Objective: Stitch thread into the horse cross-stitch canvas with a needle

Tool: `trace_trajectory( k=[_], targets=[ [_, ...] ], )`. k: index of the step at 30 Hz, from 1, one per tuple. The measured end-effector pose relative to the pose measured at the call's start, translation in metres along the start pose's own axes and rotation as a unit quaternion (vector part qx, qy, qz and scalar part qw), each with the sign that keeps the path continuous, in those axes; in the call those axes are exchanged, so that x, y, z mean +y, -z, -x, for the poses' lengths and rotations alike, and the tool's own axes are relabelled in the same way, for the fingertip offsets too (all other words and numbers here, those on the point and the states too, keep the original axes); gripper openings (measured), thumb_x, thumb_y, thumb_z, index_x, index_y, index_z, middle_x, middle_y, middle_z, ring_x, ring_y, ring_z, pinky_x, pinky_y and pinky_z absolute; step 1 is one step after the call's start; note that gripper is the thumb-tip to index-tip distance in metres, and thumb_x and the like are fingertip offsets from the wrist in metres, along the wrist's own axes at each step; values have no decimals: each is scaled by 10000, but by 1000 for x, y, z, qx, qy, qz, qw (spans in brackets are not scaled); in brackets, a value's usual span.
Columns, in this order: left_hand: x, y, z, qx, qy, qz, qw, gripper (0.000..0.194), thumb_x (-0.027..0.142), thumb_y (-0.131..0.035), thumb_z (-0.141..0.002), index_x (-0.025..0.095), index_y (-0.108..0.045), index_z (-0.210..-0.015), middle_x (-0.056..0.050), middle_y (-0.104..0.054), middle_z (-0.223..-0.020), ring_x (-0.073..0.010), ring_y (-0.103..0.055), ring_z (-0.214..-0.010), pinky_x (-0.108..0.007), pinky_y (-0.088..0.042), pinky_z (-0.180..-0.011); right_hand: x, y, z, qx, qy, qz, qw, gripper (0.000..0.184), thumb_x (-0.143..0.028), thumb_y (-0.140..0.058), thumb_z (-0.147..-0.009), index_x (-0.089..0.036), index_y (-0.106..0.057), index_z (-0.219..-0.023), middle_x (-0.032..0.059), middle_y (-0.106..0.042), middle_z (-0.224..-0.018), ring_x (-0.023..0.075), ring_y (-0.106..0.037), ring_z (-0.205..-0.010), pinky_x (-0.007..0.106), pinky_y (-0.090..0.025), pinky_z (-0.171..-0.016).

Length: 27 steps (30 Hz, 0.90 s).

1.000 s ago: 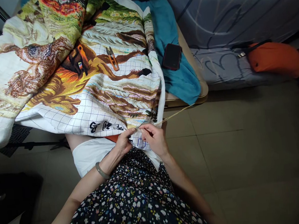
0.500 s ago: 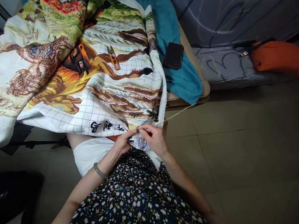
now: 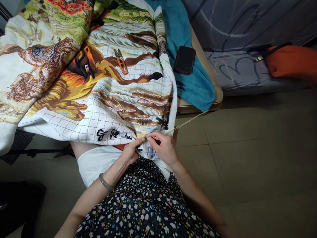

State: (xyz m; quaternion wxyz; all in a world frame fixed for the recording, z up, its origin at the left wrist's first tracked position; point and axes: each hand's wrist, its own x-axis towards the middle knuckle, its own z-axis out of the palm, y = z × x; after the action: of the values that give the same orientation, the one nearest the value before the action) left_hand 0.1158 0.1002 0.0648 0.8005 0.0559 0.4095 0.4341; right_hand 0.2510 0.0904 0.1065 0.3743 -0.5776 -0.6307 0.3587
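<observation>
A large cross-stitch cloth (image 3: 140, 67) with a blue grid and a stitched picture in brown, orange and green spreads over my lap and the table. My left hand (image 3: 130, 152) grips its near edge, thumb on top and fingers underneath. Right beside it, the thumb and forefinger of my right hand (image 3: 163, 146) are pinched together at the cloth's surface. Whatever is in that pinch is too small to make out. A yellowish thread (image 3: 188, 122) runs from behind my right hand out toward the table corner. Orange-handled thread snips (image 3: 120, 62) lie on the cloth.
A dark phone (image 3: 184, 59) rests on a teal cloth (image 3: 178, 24) at the table's right side. Past the table corner (image 3: 218, 98) is tiled floor (image 3: 261, 154). An orange pouch (image 3: 295, 65) sits on a grey patterned sofa (image 3: 233, 23).
Both hands stay in nearly the same place on the cloth, with the right pinch unchanged. The view has shifted very slightly.
</observation>
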Motion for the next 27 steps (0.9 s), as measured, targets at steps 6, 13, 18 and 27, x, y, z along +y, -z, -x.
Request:
trace_trajectory(
  k=[6,13,18,27],
  targets=[
    [0,-1,1,8,-16,-6,1000,305,246,-861,-471,117,-737,-718,-78,-753,-776,-235,-689,-819,-354,-485,-887,8,-6,0,-5,-35,-64,997,193,-332,-544,-908,-169,-645,-880,-22,-572,-571,111,-528,-514,223,-433,-534],
    [-2,-3,2,1,-16,11,1000,292,254,-855,-488,124,-736,-720,-57,-747,-751,-199,-669,-740,-334,-503,-844,10,-10,1,-17,-74,-124,989,218,-378,-540,-914,-174,-610,-883,-38,-538,-567,92,-485,-490,201,-420,-493],
    [-2,-3,2,10,-1,32,999,287,233,-843,-475,112,-719,-704,-60,-728,-702,-229,-682,-760,-358,-507,-850,10,-7,3,-20,-63,-127,990,200,-357,-559,-897,-169,-628,-883,-38,-538,-558,88,-478,-484,199,-411,-477],
    [3,-4,3,-6,26,27,999,320,207,-813,-520,137,-724,-820,-90,-762,-832,-309,-688,-1005,-447,-467,-1009,20,34,9,192,15,-17,981,201,-258,-546,-894,-183,-679,-1025,-14,-590,-621,125,-545,-544,250,-458,-531]
  ],
)
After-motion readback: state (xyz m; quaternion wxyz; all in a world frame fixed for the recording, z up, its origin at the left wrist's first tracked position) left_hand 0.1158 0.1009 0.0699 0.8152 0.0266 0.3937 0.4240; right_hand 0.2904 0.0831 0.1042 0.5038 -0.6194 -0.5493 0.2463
